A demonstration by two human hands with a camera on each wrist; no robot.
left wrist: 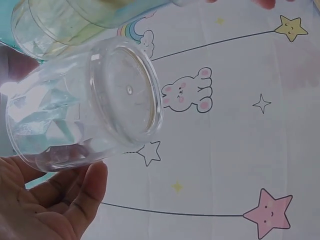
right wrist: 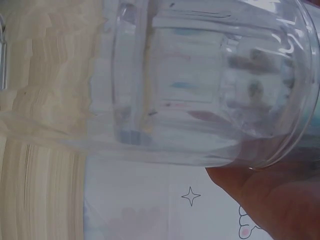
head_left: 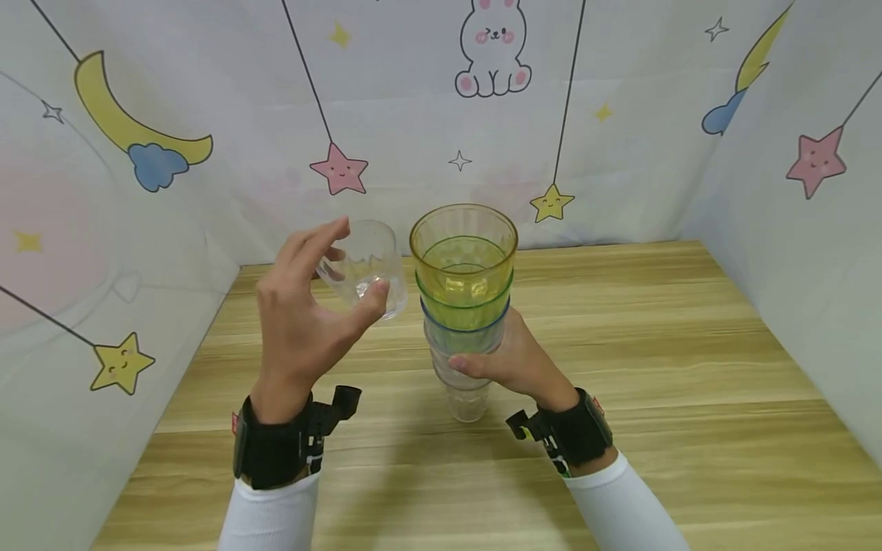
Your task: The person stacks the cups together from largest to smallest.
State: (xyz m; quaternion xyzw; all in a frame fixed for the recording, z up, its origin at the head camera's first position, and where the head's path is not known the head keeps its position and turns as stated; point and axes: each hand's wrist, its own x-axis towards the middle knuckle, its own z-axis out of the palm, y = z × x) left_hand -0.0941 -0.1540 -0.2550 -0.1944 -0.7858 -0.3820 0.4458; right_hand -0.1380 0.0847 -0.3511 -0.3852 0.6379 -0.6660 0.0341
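Note:
My left hand (head_left: 296,314) pinches a clear plastic cup (head_left: 372,264) between thumb and fingers, to the left of a tall stack of cups. In the left wrist view that clear cup (left wrist: 55,117) shows its faceted wall and round base. My right hand (head_left: 524,356) grips the stack around its lower half, thumb across the front. A yellow cup (head_left: 463,264) tops the stack, with green and blue rims just beneath it and clear cups (head_left: 467,402) at the bottom. Up close in the right wrist view, a clear cup (right wrist: 190,95) hides most of the right fingers.
Under both hands is a wood-grain table (head_left: 654,337). White cloth walls (head_left: 413,76) printed with stars, moons and a rabbit enclose it at the back and both sides. Black wrist mounts (head_left: 272,451) sit on both forearms.

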